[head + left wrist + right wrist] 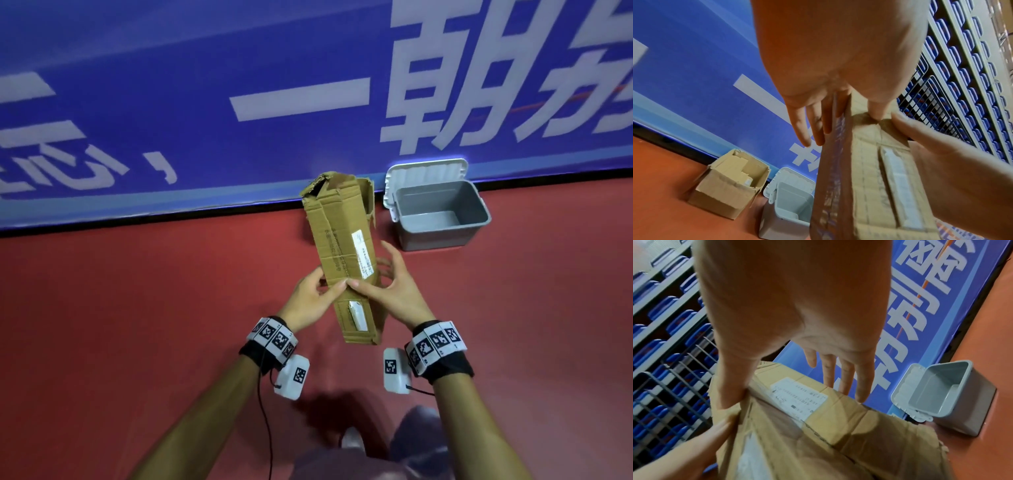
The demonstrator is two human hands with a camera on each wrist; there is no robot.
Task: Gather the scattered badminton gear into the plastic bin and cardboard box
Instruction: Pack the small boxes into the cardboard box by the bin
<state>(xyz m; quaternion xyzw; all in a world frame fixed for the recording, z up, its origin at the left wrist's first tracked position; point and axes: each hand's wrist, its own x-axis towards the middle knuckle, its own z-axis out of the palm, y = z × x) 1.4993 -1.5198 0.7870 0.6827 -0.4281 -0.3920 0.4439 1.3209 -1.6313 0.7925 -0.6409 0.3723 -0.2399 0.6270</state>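
Note:
Both hands hold a long, narrow brown cardboard carton (342,240) with white labels up off the red floor. My left hand (329,287) pinches its left edge, thumb on top and fingers underneath. From the other side my right hand (373,281) grips it, thumb on the top face and fingers spread along the right edge. In the wrist views the left hand (844,126) and right hand (789,395) show straight fingers alongside the carton (869,186). An open torn cardboard box (723,194) stands by the wall. Right of it stands the grey plastic bin (435,238), lid (424,171) flipped back, nothing inside.
A blue banner (205,85) with large white characters runs along the back of the red floor (137,308). Rows of blue seats (972,81) behind a metal rail rise above it. My legs and a shoe (352,442) are at the bottom.

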